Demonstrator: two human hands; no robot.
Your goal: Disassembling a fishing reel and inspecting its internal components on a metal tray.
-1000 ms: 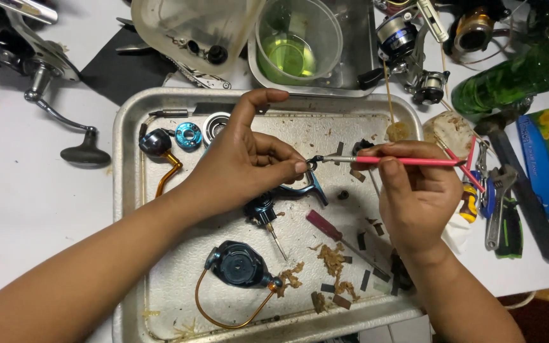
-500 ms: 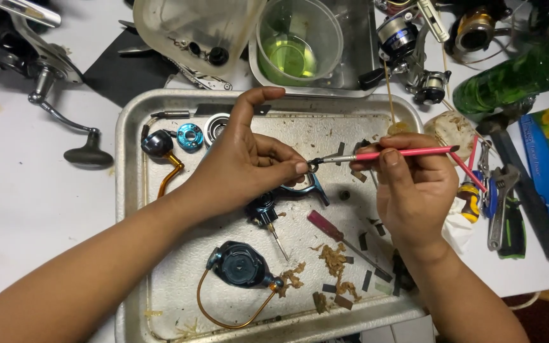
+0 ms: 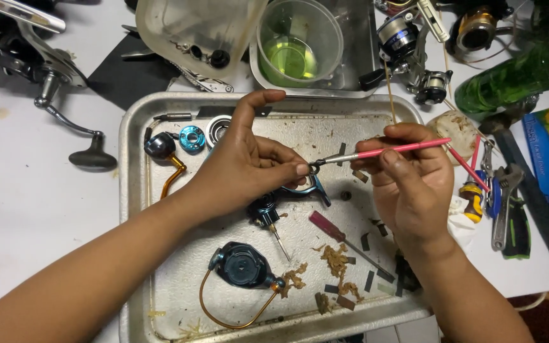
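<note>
Now your left hand point(image 3: 249, 168) is pinching a small dark reel part point(image 3: 313, 168) between thumb and fingertips, with the first finger sticking up. It sits in the air over the middle of the metal tray point(image 3: 129, 209), just above a blue reel piece point(image 3: 305, 189) that lies in the tray.

Your right hand point(image 3: 411, 184) is closed around a thin pink brush point(image 3: 389, 151). You hold it like a pencil, and its silver tip touches the little part.

To do this well, I think you should keep both hands low over the tray, so that if the small part slips it lands in there and not on the bench point(image 3: 27, 190). Pinch the part by its edges so the brush tip can reach the spot you want. Use short, soft strokes. A hard push could flick the part out of your fingers.

The cup of yellow-green liquid point(image 3: 298, 44) stands at the far side, just past the tray. Mind your arm near it, as it looks easy to tip over.

In the tray near you lie a round blue cover with a copper wire loop point(image 3: 241, 267), a red-handled screwdriver point(image 3: 335, 230) and bits of brown dirt point(image 3: 337, 260). Keep the clean part away from that dirt.

At the right, wrenches point(image 3: 503, 203) lie on the bench.
</note>
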